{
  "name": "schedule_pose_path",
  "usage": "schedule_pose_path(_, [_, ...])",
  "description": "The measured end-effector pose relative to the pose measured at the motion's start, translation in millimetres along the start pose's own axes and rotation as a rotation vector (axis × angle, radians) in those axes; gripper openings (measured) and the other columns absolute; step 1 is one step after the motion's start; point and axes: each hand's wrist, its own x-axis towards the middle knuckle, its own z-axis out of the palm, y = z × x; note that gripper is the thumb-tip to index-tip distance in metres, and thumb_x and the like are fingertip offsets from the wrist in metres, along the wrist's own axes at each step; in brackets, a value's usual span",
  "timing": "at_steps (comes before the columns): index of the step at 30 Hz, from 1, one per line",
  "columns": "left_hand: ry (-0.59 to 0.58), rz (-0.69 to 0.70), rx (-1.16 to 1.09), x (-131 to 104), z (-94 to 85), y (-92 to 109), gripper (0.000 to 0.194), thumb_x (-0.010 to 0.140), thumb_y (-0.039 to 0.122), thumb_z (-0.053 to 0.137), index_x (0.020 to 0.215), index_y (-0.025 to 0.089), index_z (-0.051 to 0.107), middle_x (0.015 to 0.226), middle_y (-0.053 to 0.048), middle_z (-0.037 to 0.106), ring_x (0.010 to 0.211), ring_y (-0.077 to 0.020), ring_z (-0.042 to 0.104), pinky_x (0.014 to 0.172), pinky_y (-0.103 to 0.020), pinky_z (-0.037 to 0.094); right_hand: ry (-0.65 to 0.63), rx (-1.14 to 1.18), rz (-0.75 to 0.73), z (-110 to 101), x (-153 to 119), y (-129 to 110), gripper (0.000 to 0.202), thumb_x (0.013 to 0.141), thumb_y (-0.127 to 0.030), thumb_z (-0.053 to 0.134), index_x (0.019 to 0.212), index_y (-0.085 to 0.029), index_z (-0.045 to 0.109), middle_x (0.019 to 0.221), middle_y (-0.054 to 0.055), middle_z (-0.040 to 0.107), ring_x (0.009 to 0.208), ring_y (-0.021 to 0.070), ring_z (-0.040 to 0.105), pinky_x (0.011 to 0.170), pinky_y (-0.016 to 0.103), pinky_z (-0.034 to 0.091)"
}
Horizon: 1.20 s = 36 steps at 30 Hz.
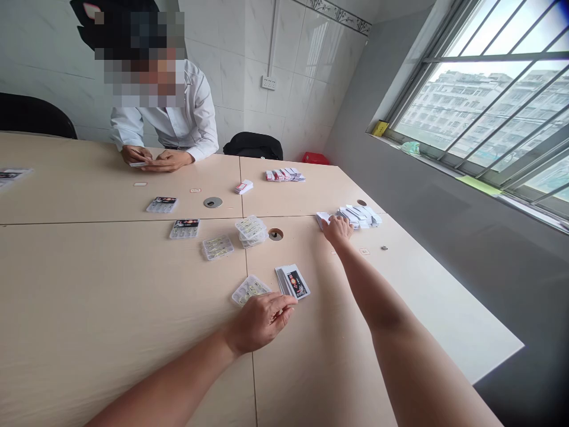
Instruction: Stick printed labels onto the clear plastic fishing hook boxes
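Right hand (pixel 338 228): laid on the slips (pixel 363 217), near the right edge of the surface (pixel 133 290); whether anything is held cannot be told.
Left hand (pixel 262 320): grip narrow, fingers curled beside the cards (pixel 297 282) and a box (pixel 249 289); a hold cannot be confirmed.
Carded boxes (pixel 184 229): two seen, toward the far edge; judged done.
Uncarded: stack (pixel 251 230), lone box (pixel 217 248), box by the left hand; judged left.

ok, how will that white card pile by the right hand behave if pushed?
The white card pile likely spreads, since its cards overlap loosely. They look thin and flat, so each is probably light. Low and wide, the pile seems unlikely to topple.
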Motion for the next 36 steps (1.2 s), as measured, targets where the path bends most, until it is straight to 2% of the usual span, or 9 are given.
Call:
schedule_pose_path(7, [0.018,0.013,0.005,0,0.1,3,0.021,0.101,0.031,0.058,0.113,0.016,0.066,0.1,-0.005,0.071,0.081,-0.0158,0.068,0.075,-0.035,0.06,0.069,0.105,-0.089,-11,-10,-5,0.035,0.098,-0.036,0.063,0.128,-0.018,0.061,0.133,0.01,0.062,0.115,0.0263,0.064,0.097,0.05,0.055])
schedule_pose_path(12, [0.046,0.029,0.005,0,0.1,3,0.02,0.101,0.031,0.058,0.112,0.016,0.066,0.1,-0.005,0.071,0.081,-0.0158,0.068,0.074,-0.034,0.06,0.072,0.252,-0.261,-20,-45,-19,0.035,0.099,-0.035,0.063,0.129,-0.019,0.061,0.136,0.011,0.06,0.118,0.0267,0.062,0.099,0.051,0.053])
schedule_pose_path(16, [0.07,0.05,-0.003,0,1.4,2,0.02,0.101,0.031,0.058,0.112,0.016,0.066,0.1,-0.005,0.071,0.081,-0.0155,0.068,0.074,-0.034,0.06,-0.059,0.393,-0.449,-24,-94,-24,0.034,0.099,-0.035,0.063,0.129,-0.019,0.061,0.134,0.01,0.062,0.116,0.0259,0.064,0.098,0.049,0.055])
schedule_pose_path(21, [0.144,0.05,0.012,-1,1.8,3,0.02,0.101,0.031,0.059,0.11,0.016,0.066,0.101,-0.005,0.071,0.081,-0.0153,0.068,0.074,-0.033,0.06,-0.268,0.523,-0.657,-33,-154,-13,0.04,0.1,-0.038,0.061,0.136,-0.022,0.056,0.135,0.011,0.061,0.109,0.0237,0.067,0.092,0.045,0.059])
schedule_pose_path(24, [0.214,0.024,0.043,-1,-1.0,4,0.02,0.101,0.031,0.058,0.111,0.017,0.066,0.103,-0.006,0.071,0.082,-0.0154,0.068,0.075,-0.034,0.06,-0.322,0.538,-0.735,-33,-175,-6,0.048,0.098,-0.038,0.064,0.141,-0.023,0.052,0.146,0.013,0.053,0.122,0.0284,0.061,0.098,0.05,0.056])
schedule_pose_path(29, [0.325,-0.02,0.128,1,-7.7,0,0.022,0.1,0.032,0.058,0.115,0.018,0.066,0.112,-0.008,0.069,0.092,-0.0185,0.068,0.082,-0.038,0.059,-0.279,0.506,-0.749,-18,-192,-6,0.051,0.097,-0.037,0.065,0.143,-0.023,0.05,0.154,0.013,0.045,0.132,0.0326,0.053,0.105,0.056,0.05])
schedule_pose_path(33, [0.353,-0.014,0.165,4,-9.3,-3,0.023,0.1,0.033,0.059,0.117,0.018,0.065,0.116,-0.009,0.069,0.097,-0.0201,0.068,0.086,-0.041,0.059,-0.186,0.476,-0.727,-5,-200,-16,0.045,0.097,-0.036,0.064,0.139,-0.022,0.055,0.152,0.012,0.048,0.134,0.0322,0.052,0.109,0.058,0.045])
schedule_pose_path(36, [0.351,-0.007,0.18,4,-8.7,-4,0.023,0.1,0.033,0.059,0.117,0.018,0.065,0.116,-0.008,0.069,0.096,-0.0196,0.068,0.085,-0.04,0.059,-0.131,0.465,-0.708,0,-200,-19,0.04,0.098,-0.035,0.064,0.135,-0.022,0.057,0.148,0.012,0.052,0.13,0.0302,0.055,0.107,0.056,0.047])
